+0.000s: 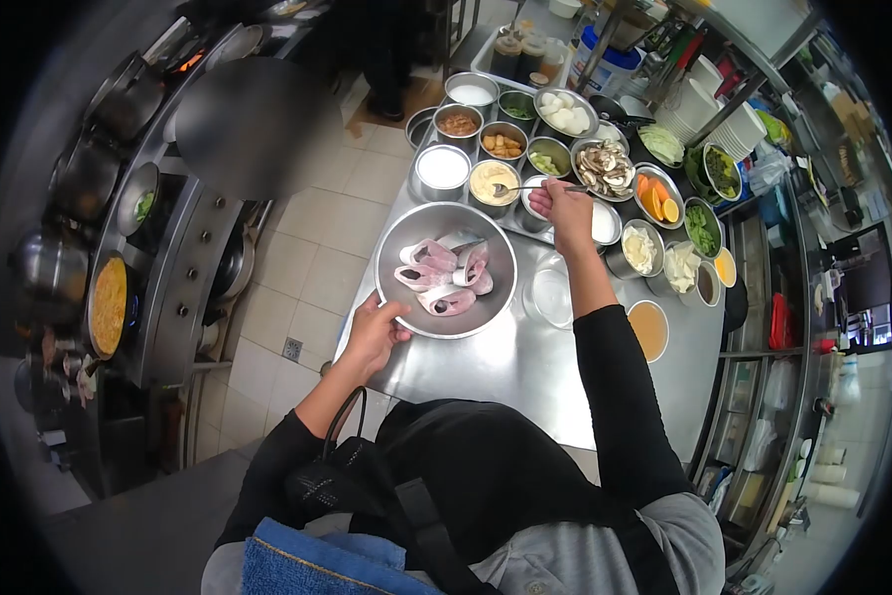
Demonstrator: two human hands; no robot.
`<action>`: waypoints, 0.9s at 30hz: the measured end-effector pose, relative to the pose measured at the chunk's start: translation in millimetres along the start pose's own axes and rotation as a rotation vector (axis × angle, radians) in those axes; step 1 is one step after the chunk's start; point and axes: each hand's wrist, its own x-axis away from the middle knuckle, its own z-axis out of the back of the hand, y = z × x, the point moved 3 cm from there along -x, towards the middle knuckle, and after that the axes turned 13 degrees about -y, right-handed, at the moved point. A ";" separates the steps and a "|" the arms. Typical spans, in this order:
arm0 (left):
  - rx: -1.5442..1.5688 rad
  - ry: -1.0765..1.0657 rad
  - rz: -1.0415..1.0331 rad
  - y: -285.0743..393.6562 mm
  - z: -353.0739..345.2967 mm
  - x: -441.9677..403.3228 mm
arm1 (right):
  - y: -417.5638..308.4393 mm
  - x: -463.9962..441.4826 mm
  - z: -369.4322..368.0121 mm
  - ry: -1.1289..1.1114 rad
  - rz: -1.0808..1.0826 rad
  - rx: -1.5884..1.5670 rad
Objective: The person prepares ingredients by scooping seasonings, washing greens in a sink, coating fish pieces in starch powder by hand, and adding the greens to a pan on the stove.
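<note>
A wide metal bowl [390, 260] at the steel table's left edge holds several pale pink fish pieces [446, 297]. My left hand [375, 332] grips the bowl's near left rim, thumb over the edge. With my right hand [563, 206] I hold a metal spoon [527, 187] by its handle. The spoon's tip rests at the pale yellow paste [486, 181] in a round container, just beyond the bowl. Close to the right of the bowl sits an empty-looking clear round dish [552, 297].
Metal containers of white powder [442, 167], sliced mushrooms [605, 167] and orange slices [656, 198] crowd the table's far side. A tub of brown liquid [648, 330] stands at the right. Stove burners and pans [111, 305] line the left. A person's dark legs [379, 79] show at the back.
</note>
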 end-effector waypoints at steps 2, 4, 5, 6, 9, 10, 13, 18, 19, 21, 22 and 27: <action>0.003 -0.005 -0.001 0.8 -1.8 -0.1 | 1.2 0.2 0.9 0.010 0.000 -0.013; 0.004 -0.008 -0.007 2.5 -1.4 -1.2 | -0.3 1.9 0.3 -0.008 0.034 0.015; 0.004 -0.004 -0.004 2.3 -0.9 -2.0 | -0.5 1.9 0.4 -0.024 0.065 0.043; 0.004 -0.001 0.002 1.8 -1.1 -2.2 | 1.3 1.5 0.2 -0.023 0.066 0.041; -0.011 0.009 0.004 2.6 -2.1 -3.3 | 4.3 2.5 1.8 -0.054 0.039 0.008; -0.013 0.005 0.002 2.8 -1.5 -4.1 | 4.0 3.9 4.6 -0.034 0.019 -0.026; 0.006 0.008 -0.006 2.8 -0.8 -4.3 | -2.7 0.4 14.8 -0.032 0.033 -0.039; 0.000 0.015 -0.013 6.2 -6.4 -0.1 | -28.6 -3.3 9.2 -0.197 0.237 0.291; 0.002 0.015 -0.015 5.5 -5.1 -1.4 | -31.5 -6.2 9.1 -0.194 0.256 0.285; 0.006 0.006 -0.001 3.3 -1.0 -3.6 | -35.7 -11.0 8.0 -0.185 0.274 0.317; 0.006 0.007 -0.002 3.0 0.5 -4.1 | -34.8 -15.0 7.9 -0.176 0.271 0.318; -0.003 0.012 0.010 5.8 -2.9 -3.7 | -20.1 -22.2 9.7 -0.197 0.194 0.248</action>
